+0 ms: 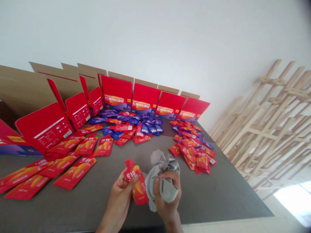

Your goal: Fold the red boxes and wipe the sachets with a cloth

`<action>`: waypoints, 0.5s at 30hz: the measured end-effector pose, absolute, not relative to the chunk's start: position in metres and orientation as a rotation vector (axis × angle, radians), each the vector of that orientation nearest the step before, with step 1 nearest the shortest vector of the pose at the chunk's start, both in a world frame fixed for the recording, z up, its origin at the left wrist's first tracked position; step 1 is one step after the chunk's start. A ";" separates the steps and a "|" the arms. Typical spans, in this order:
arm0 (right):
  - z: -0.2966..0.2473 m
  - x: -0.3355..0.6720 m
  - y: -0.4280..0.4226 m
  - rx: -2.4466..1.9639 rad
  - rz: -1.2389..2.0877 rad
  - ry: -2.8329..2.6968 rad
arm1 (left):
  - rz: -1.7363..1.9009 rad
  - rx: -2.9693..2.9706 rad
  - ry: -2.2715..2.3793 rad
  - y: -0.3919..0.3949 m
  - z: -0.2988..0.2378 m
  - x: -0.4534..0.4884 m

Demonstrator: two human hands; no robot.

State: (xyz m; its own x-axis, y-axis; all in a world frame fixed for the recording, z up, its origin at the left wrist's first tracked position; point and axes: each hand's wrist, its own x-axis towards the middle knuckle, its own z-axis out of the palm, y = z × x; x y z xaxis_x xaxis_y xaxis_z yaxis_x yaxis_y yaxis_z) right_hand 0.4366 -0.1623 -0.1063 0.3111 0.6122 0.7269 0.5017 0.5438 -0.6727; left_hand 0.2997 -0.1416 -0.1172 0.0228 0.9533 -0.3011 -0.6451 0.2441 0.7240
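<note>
My left hand [119, 194] grips a red foil sachet [140, 189] printed with an orange fruit picture, holding it upright above the dark grey table [209, 197]. My right hand [167, 197] is closed around a crumpled grey cloth [161, 174]. The cloth presses against the sachet's right side and hides part of it. Both hands are raised over the front of the table.
Several loose red sachets [75, 171] lie at the left, with blue and red sachets [143, 129] heaped at the back. Another heap [194, 150] lies at the right. Open red cartons [145, 98] line the back, and wooden lattice frames [267, 129] lean beyond the table's right edge.
</note>
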 end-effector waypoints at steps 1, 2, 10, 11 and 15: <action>-0.106 0.438 -0.164 -1.060 0.108 -1.417 | 1.317 0.432 0.875 -0.139 -0.115 0.297; -0.105 0.439 -0.165 -1.043 0.126 -1.509 | 1.334 0.423 0.880 -0.138 -0.113 0.296; -0.090 0.423 -0.157 -1.181 0.401 -2.040 | 1.299 0.359 0.882 -0.143 -0.112 0.299; -0.091 0.420 -0.157 -1.211 0.413 -2.045 | 1.304 0.342 0.882 -0.143 -0.111 0.298; -0.100 0.415 -0.162 -1.294 0.488 -2.112 | 1.396 0.312 0.917 -0.135 -0.101 0.287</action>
State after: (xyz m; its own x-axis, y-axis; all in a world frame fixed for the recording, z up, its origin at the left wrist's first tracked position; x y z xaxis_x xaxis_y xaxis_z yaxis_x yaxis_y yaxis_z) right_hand 0.4150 -0.1624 -0.1004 -0.3387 0.8905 0.3039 0.6672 0.4550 -0.5898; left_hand 0.2873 -0.1345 -0.1008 -0.0901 0.9266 -0.3650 -0.7026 0.2006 0.6827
